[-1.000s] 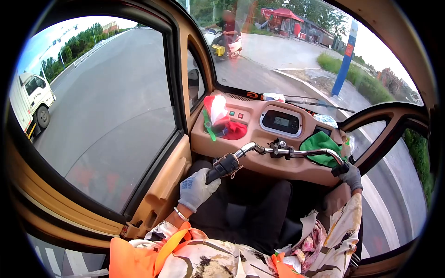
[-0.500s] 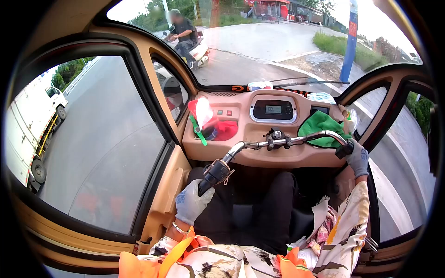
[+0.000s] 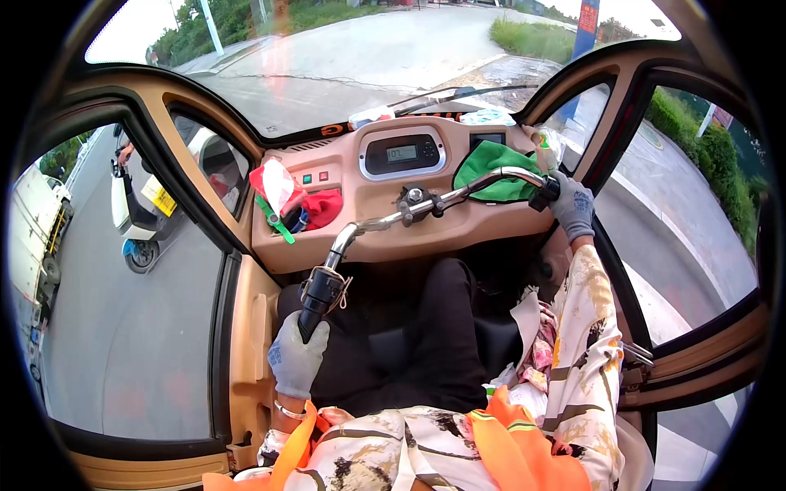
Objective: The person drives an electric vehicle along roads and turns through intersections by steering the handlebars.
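Note:
A chrome handlebar (image 3: 382, 221) with black grips crosses in front of me, turned so that its left end sits nearer my lap. My left hand (image 3: 296, 357), in a pale work glove, is wrapped round the left grip (image 3: 322, 296); a band is tied about that grip. Gloved too, my right hand (image 3: 572, 206) closes on the right grip (image 3: 544, 195) at the far end. A green cloth (image 3: 493, 170) lies on the dashboard just behind the bar near my right hand. The dashboard display (image 3: 402, 153) is lit.
Red cloth (image 3: 322, 209) and a green strap (image 3: 273, 219) lie in the dashboard's left tray. Through the left window are a scooter (image 3: 135, 214) and a white truck (image 3: 34, 225). A blue pole (image 3: 584, 31) stands ahead, and a kerb (image 3: 655, 274) runs along the right.
The rider on the scooter has passed from ahead to my left side. The view has shifted, and the pole and truck sit further left. Both hands keep hold of the handlebar.

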Demonstrator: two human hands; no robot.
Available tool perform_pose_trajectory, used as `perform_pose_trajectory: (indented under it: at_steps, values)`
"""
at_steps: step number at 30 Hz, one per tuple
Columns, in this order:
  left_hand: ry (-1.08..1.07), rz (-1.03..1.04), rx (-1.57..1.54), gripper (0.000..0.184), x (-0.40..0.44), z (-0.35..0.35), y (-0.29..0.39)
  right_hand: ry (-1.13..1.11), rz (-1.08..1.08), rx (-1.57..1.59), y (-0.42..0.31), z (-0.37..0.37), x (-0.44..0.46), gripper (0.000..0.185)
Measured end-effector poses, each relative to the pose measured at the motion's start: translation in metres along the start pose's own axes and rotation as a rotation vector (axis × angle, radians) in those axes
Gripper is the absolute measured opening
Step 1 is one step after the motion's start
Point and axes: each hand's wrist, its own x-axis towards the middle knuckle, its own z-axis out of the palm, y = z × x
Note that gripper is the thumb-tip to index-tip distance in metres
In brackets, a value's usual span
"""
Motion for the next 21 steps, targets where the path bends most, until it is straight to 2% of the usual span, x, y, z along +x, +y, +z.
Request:
perform_pose_trajectory:
  at_steps: [1, 2, 5, 6, 12, 14, 17, 21]
  values:
    - [0.011, 0.013, 0.015, 0.044, -0.001, 0.000, -0.002, 0.001, -0.004, 0.000, -0.001, -0.002, 0.000, 0.038]
    - [-0.003, 0.006, 0.015, 0.044, -0.001, -0.002, 0.001, -0.061, 0.038, -0.016, -0.003, -0.004, 0.001, 0.048]
    - [-0.020, 0.017, 0.002, 0.040, 0.002, -0.002, 0.002, -0.026, 0.020, -0.007, 0.002, 0.001, -0.001, 0.038]
    - [-0.043, 0.007, -0.005, 0.038, 0.003, -0.004, 0.004, -0.101, 0.051, 0.004, 0.000, -0.004, -0.002, 0.041]
    - [0.000, 0.028, 0.062, 0.038, 0.016, -0.004, 0.000, -0.119, 0.088, -0.023, -0.006, -0.008, -0.014, 0.042]
    - [-0.039, -0.021, 0.059, 0.038, 0.024, -0.006, 0.009, -0.132, 0.099, -0.027, -0.006, -0.005, -0.016, 0.042]
    - [0.055, 0.038, 0.197, 0.036, 0.033, -0.003, 0.003, -0.047, 0.091, 0.020, -0.006, 0.003, -0.025, 0.040]
    - [0.064, 0.063, 0.303, 0.034, 0.070, -0.019, 0.020, -0.135, 0.152, 0.033, -0.016, 0.002, -0.029, 0.037]
